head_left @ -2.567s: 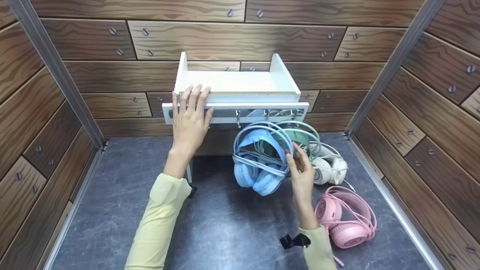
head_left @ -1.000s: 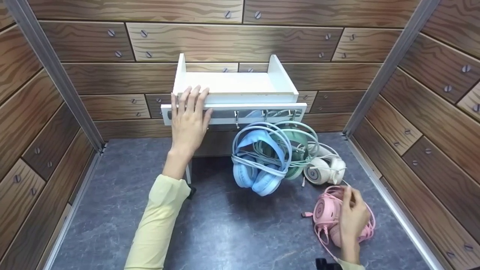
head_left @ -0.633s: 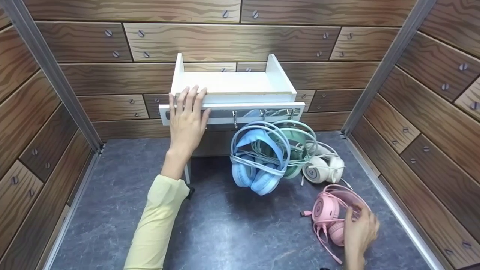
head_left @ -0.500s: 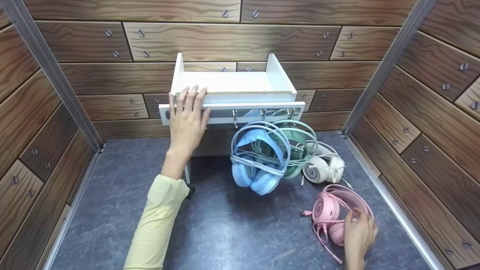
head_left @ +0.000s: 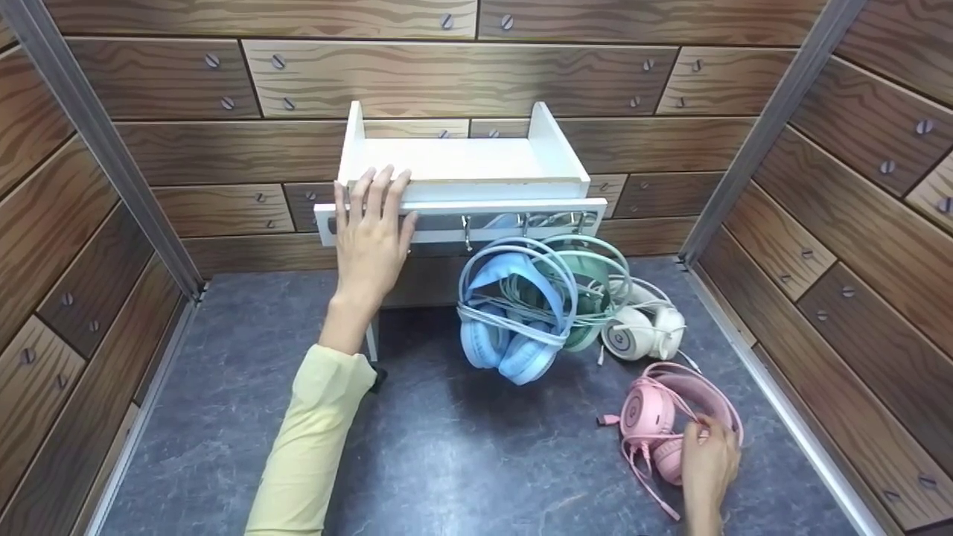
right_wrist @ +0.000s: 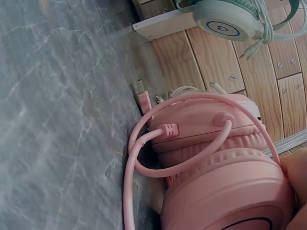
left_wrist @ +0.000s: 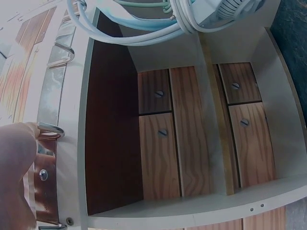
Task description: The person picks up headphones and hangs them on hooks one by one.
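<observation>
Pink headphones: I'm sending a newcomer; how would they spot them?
Look right of the white shelf, onto the dark floor. There, touched by the right hand, lie pink headphones. Pink sets them apart from the blue pair, green pair and white pair.

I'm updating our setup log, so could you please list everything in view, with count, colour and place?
Marbled flat surface: one, dark grey, below everything
Boxy board shelf rack: one, white, centre
Curved metal hooks: at least three, silver, along the rack's front rail
Corded blue headset: one, light blue, hanging below the rail
Corded green headset: one, green, hanging beside the blue one
Corded pink headset: one, pink, on the surface, right
Corded white headset: one, off-white, beyond the pink one
Plank-patterned panels: three walls, brown, left, back, right
Metal strips: several, grey, corners and edges
Long sleeve: one, pale yellow, left arm
Left hand: one, bare, on the rail
Right hand: one, bare, holding the pink headset
</observation>
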`<move>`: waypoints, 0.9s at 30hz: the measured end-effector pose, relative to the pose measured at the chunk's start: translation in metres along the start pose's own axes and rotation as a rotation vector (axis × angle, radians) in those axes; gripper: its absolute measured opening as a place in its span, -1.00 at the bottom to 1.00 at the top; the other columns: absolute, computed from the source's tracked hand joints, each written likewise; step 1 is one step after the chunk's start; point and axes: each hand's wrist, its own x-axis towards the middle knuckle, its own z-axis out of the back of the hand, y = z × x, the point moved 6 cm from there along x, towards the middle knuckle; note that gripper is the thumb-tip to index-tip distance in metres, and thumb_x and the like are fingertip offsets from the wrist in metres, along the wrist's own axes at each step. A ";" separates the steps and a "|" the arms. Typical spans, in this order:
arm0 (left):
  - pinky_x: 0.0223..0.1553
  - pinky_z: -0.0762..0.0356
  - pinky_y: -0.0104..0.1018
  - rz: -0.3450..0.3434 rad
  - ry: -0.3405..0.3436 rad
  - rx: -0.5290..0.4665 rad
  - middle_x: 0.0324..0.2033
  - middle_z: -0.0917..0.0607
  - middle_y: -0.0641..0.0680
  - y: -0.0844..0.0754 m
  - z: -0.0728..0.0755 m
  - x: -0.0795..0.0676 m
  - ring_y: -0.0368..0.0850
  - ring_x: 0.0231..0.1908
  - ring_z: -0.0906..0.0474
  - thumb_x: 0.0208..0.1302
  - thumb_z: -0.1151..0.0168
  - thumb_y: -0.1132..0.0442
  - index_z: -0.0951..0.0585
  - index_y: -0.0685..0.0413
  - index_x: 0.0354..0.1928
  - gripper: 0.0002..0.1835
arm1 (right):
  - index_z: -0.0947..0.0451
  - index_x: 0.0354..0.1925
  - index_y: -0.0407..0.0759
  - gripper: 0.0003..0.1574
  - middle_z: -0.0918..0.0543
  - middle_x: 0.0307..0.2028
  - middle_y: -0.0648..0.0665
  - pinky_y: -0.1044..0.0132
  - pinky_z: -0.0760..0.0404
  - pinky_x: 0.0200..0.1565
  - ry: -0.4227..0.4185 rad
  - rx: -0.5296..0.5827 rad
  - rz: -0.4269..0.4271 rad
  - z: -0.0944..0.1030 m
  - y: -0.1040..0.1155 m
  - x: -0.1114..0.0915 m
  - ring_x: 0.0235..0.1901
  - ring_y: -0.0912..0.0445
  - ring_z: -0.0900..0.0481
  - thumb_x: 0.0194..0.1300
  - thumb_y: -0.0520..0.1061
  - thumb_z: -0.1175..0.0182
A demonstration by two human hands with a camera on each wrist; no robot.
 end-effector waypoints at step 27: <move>0.57 0.31 0.16 0.003 0.007 0.009 0.45 -0.31 0.03 -0.001 0.000 0.000 0.04 0.50 -0.06 0.59 0.11 -0.08 -0.28 -0.14 0.48 -0.47 | -0.63 0.01 -0.35 -0.64 -0.60 0.03 -0.45 -0.32 -0.40 0.12 0.162 0.032 0.149 -0.011 0.018 -0.018 0.11 -0.44 -0.47 0.29 -0.29 -0.08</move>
